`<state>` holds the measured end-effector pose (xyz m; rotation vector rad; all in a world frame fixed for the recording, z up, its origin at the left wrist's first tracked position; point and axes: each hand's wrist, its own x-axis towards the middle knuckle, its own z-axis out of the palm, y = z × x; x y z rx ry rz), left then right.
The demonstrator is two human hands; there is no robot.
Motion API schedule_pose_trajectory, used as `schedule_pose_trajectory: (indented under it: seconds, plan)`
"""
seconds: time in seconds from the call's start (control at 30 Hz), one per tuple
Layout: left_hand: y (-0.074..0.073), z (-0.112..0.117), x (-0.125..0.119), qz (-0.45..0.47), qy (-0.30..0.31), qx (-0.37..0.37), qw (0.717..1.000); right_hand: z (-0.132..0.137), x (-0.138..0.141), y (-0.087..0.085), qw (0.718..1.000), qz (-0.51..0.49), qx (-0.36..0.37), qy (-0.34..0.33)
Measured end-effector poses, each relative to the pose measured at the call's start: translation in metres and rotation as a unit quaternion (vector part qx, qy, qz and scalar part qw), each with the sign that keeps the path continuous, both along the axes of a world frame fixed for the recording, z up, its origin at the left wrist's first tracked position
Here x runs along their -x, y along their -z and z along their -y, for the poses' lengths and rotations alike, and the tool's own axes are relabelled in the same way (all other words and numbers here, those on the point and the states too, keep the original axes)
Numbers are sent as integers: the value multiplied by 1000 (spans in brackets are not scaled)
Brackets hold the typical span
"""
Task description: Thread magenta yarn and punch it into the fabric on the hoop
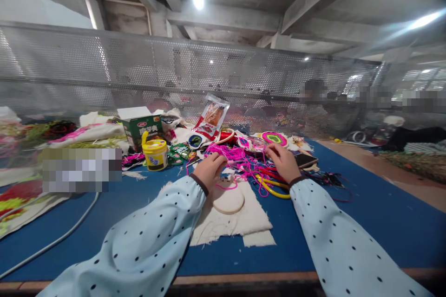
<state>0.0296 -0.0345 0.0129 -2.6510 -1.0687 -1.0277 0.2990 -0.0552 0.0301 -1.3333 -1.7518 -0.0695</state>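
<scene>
My left hand point(210, 171) hovers over the left side of a cream cloth point(256, 209) stretched in a round embroidery hoop point(228, 211). Its thumb and fingertips are pinched together; whatever is in them is too small to make out. A pink strand curves across the cloth just below these fingers. To the right, my right hand point(284, 164) is raised beside a tangled heap of pink yarn point(240, 160), thumb and forefinger closed in a pinch. I cannot tell what that pinch holds. Yellow hoops point(275, 192) lie under the right wrist.
Left of the yarn stand a yellow tub point(155, 154) and a green box point(142, 130). A red snack packet point(212, 116) leans behind. A dark phone-like slab point(306, 161) lies by my right wrist. A grey cable point(66, 236) crosses the blue tabletop point(348, 222). Perforated metal screening point(209, 69) rises behind.
</scene>
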Motion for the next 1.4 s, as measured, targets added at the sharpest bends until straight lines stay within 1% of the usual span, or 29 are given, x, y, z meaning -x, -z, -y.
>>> schedule_pose_trajectory:
  seconds: [0.07, 0.17, 0.27, 0.4, 0.53, 0.63, 0.8, 0.87, 0.97, 1.1, 1.17, 1.23, 1.4]
  plan:
    - [0, 0, 0, -9, -2, 1, 1000, -1, 2, 1, 994, -104, 21, -38]
    - [0, 0, 0, -18, -2, 6, 1000, -5, 7, 7, 966, -223, 74, -109]
    - [1, -1, 0, -19, -1, 9, 1000, -5, 15, 12, 945, -249, 130, -170]
    - [2, 0, 0, -17, 2, 19, 1000, 0, 26, 17, 931, -226, 188, -217]
    - [1, 2, -1, -16, 9, 28, 999, 2, 29, 22, 941, -152, 199, -227]
    - [0, 3, -1, -14, 9, 24, 1000, -1, 27, 27, 942, -108, 216, -234]
    - [-3, 6, -1, -17, -15, 29, 999, -3, 25, 31, 945, -40, 234, -223]
    - [-5, 7, -1, -21, -15, 31, 999, -2, 26, 29, 946, -55, 229, -221]
    - [-6, 9, -1, -36, -4, 34, 999, 1, 31, 23, 945, -126, 198, -227]
    - [-4, 11, -2, -64, 8, 41, 997, 6, 41, 14, 927, -243, 165, -234]
    - [-3, 10, -2, -78, 8, 46, 996, 10, 46, 10, 917, -278, 157, -239]
    - [-2, 10, -2, -85, 6, 50, 995, 13, 50, 8, 911, -292, 158, -246]
    - [-2, 9, 0, -89, 0, 48, 995, 18, 56, 8, 909, -289, 171, -247]
